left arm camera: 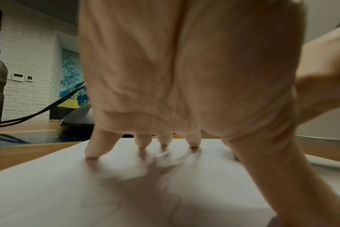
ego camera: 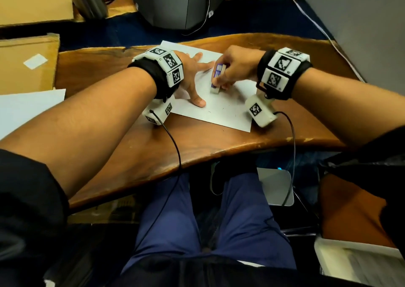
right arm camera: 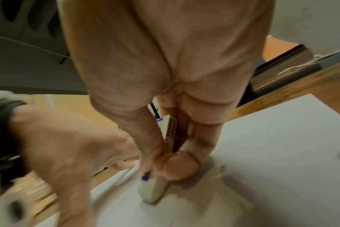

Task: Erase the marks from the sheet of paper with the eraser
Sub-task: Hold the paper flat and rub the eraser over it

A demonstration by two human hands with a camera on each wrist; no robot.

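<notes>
White paper sheet (ego camera: 221, 109) lies on the wooden table (ego camera: 135, 155), pinned by the left hand (ego camera: 192, 76), whose grip is wide: fingers (left arm camera: 95, 147) straight and spread, tips pressing the sheet. The right hand (ego camera: 234, 67) holds the eraser (ego camera: 215, 79), thumb and fingers pinched round its blue-printed sleeve, with the bare white end down on the paper near the sheet's middle, just beside the left thumb. Progress, as a judgement: erasing is under way, not finished. Faint looping pencil lines (left arm camera: 171, 199) remain under and in front of the left palm (seen only in the left wrist view), and small dark flecks (ego camera: 223, 108) lie on the near part of the sheet; whether these are marks or eraser crumbs cannot be told. The sheet's far part is mostly hidden by the hands.
</notes>
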